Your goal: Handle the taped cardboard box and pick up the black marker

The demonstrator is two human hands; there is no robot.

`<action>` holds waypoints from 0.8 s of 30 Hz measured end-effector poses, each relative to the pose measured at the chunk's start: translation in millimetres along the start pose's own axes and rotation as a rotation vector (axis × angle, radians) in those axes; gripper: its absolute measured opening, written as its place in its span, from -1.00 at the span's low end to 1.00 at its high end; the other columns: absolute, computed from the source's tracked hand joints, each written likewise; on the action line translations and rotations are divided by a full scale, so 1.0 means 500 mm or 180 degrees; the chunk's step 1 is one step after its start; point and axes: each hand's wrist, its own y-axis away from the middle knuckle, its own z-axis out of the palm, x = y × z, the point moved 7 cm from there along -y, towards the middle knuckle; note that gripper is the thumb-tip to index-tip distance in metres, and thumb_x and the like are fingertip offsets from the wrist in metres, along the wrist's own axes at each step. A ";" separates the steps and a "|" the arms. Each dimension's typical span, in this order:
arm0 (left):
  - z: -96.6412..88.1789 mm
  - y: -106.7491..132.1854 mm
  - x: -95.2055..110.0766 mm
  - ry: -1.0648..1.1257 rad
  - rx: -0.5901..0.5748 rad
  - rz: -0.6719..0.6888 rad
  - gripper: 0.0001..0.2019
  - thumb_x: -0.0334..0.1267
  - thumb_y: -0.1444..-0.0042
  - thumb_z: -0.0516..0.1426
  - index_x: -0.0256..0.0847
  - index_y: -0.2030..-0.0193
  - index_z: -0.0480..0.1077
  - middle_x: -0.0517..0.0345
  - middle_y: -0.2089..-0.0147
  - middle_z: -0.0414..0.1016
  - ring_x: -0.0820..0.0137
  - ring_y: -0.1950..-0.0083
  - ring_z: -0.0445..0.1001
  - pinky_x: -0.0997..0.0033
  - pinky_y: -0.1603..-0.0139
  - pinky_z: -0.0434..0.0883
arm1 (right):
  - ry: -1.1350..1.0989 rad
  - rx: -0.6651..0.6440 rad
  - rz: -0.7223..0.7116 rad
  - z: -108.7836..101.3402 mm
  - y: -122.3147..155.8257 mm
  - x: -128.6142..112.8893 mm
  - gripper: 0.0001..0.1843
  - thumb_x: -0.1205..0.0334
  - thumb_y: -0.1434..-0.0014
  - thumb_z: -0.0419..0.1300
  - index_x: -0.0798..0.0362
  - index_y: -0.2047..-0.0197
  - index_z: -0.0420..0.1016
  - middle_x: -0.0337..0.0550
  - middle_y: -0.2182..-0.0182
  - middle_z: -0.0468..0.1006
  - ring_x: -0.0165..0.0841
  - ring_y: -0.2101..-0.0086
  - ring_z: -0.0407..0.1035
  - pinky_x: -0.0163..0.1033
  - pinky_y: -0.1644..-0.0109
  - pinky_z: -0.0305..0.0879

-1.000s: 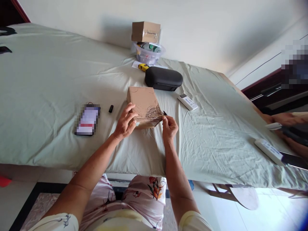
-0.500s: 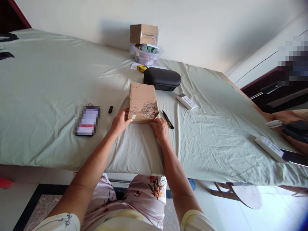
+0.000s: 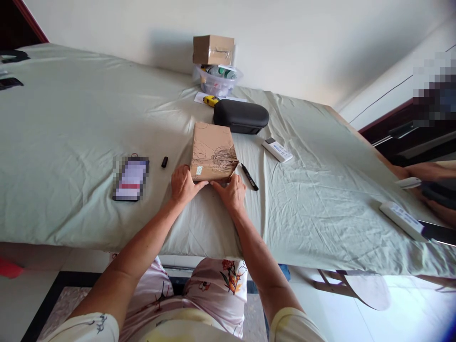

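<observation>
A brown-paper-wrapped parcel (image 3: 213, 152), its top covered in dark pen scribbles, is lying flat on a pale green bedsheet (image 3: 71, 142), directly beyond the hands. Its near edge is being pressed by both hands, so steadying or squaring of the parcel is judged to be the step in hand; any further marking would call for the black marker (image 3: 250, 176), lying just right of the parcel, to be taken up. The left hand (image 3: 183, 186) and the right hand (image 3: 230, 192) are held open, neither closed around the parcel. Farther off, a black zip case (image 3: 241, 116) is placed beyond it, a white remote control (image 3: 277, 150) to the right, and a blurred phone (image 3: 130, 179) to the left. A clear plastic tub (image 3: 217, 80) is seen at the far edge, topped by a cardboard box (image 3: 213, 50).
</observation>
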 end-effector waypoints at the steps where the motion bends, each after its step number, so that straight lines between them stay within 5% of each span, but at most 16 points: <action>1: -0.002 0.001 0.002 0.0011 0.0039 -0.0031 -0.37 0.18 -0.02 0.46 -0.25 0.01 0.39 -0.30 -0.05 0.58 -0.16 -0.21 0.56 -0.07 -0.24 0.46 | 0.0005 0.0013 0.0046 0.000 0.002 -0.003 -0.35 -0.48 -0.09 0.32 -0.07 0.23 0.29 -0.03 0.22 0.54 -0.07 0.11 0.43 0.01 0.01 0.30; 8: 0.009 -0.001 -0.019 0.0193 0.0150 -0.0090 -0.37 0.19 0.02 0.48 -0.20 0.06 0.36 -0.17 0.03 0.59 -0.08 -0.13 0.60 0.00 -0.19 0.50 | -0.0418 -0.0002 -0.0026 -0.004 0.005 -0.007 -0.44 -0.40 -0.19 0.26 -0.08 0.28 0.27 -0.08 0.24 0.58 -0.14 0.15 0.44 0.01 -0.04 0.30; 15: 0.019 -0.007 -0.056 0.0708 0.0140 -0.0303 -0.51 0.01 -0.09 0.43 -0.15 0.03 0.33 -0.14 -0.02 0.55 -0.10 -0.17 0.58 -0.10 -0.20 0.53 | -0.0787 -0.0066 -0.0540 -0.019 -0.003 -0.022 -0.71 0.02 -0.39 0.09 -0.06 0.34 0.36 -0.13 0.34 0.57 -0.23 0.26 0.41 -0.11 0.08 0.30; 19: 0.012 -0.003 -0.050 0.0977 0.0361 -0.0285 -0.34 -0.06 -0.17 0.36 -0.22 -0.31 0.24 -0.30 -0.27 0.49 -0.11 -0.36 0.49 -0.14 -0.36 0.47 | -0.0621 0.0020 -0.0889 -0.036 0.008 -0.054 -0.74 0.15 -0.41 0.07 -0.04 0.35 0.40 -0.15 0.36 0.57 -0.26 0.29 0.41 -0.11 0.05 0.28; 24: -0.006 0.001 -0.021 0.1157 0.0439 0.0011 -0.03 0.06 -0.24 0.28 -0.26 -0.59 -0.11 -0.46 -0.58 0.14 -0.16 -0.64 0.13 -0.22 -0.58 0.21 | -0.0469 0.0259 -0.1540 -0.048 0.048 -0.119 -0.75 0.23 -0.41 0.11 -0.03 0.36 0.42 -0.17 0.38 0.62 -0.30 0.31 0.44 -0.13 0.04 0.24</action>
